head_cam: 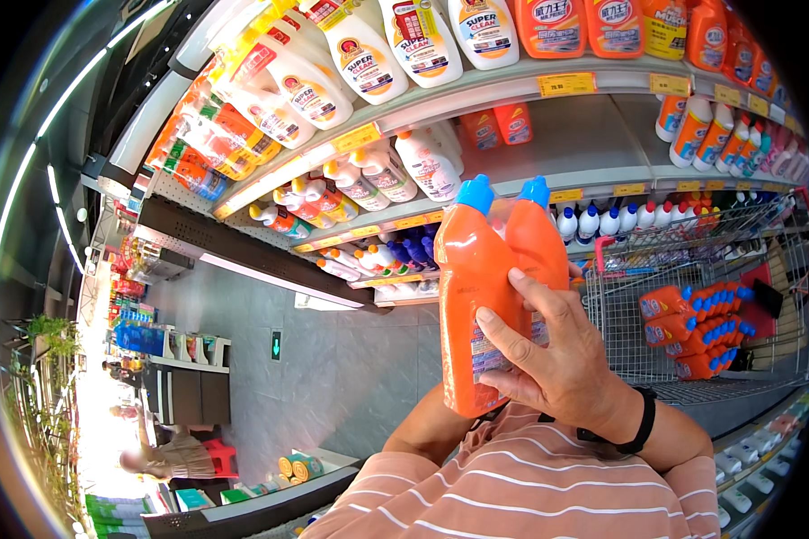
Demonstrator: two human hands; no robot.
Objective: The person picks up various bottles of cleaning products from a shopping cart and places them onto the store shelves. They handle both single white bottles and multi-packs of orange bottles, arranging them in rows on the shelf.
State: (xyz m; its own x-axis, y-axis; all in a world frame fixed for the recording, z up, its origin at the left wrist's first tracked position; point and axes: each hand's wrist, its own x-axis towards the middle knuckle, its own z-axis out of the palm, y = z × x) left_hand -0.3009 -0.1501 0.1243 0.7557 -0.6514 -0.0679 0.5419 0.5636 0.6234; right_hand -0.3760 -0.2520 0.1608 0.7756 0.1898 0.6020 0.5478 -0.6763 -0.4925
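Two orange plastic bottles with blue caps stand upright side by side in front of me, wrapped together in clear film; the nearer bottle [475, 269] hides part of the other bottle [538, 242]. My right hand [556, 343] grips the pair from the right, thumb and fingers spread over its front, with a black band round the wrist. My left forearm goes in behind the bottles' lower part. The bottles hide my left hand; whose fingertip shows at their right edge cannot be told. Similar orange bottles [671, 330] lie piled in the shopping cart [600, 316] at right.
Shelves [431, 111] of spray and cleaner bottles curve across the top, with a low shelf [741, 458] of white bottles at lower right. Far left are a display counter [189, 391], a person [175, 455] by a red stool [221, 458], and a dark ledge [263, 505].
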